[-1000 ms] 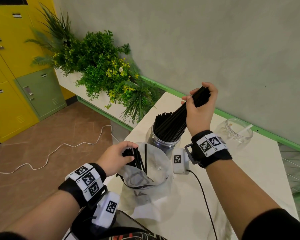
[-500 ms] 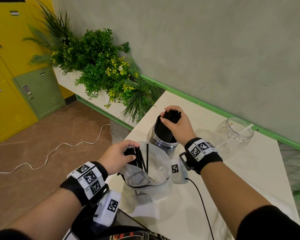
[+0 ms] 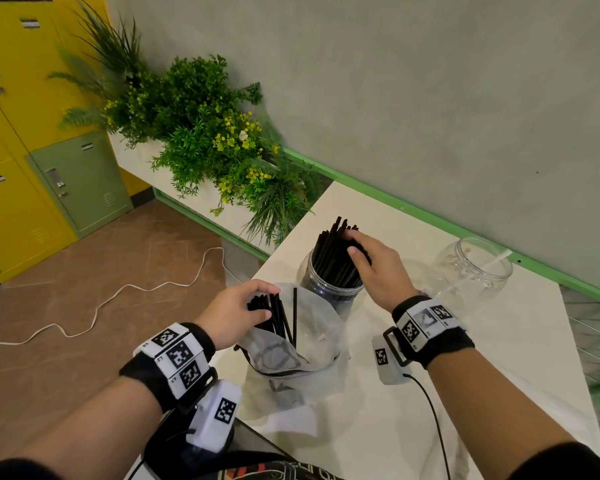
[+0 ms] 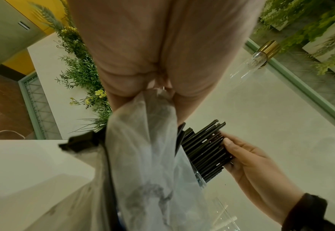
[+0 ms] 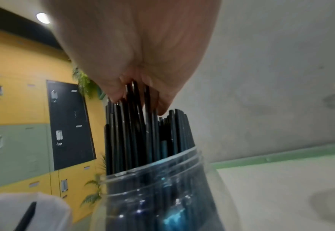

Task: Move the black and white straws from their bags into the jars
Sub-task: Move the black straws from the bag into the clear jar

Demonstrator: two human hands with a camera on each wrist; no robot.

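The right hand's (image 3: 374, 268) fingers (image 5: 162, 103) are curling over the black straws (image 3: 333, 258) standing in the near jar (image 3: 329, 289). The left hand (image 3: 232, 313) is pinching the bag (image 3: 302, 344), a few straws remaining inside. The far jar (image 3: 471, 268), toward the tabletop's (image 3: 499, 358) back edge, is holding just one white straw (image 3: 492, 265), so most white ones look outstanding.

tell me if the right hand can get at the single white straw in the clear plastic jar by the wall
Probably yes. The right hand is busy on the black straws in the nearer jar, but the clear plastic jar beside it stands open, the white straw pokes out, and nothing lies between them.
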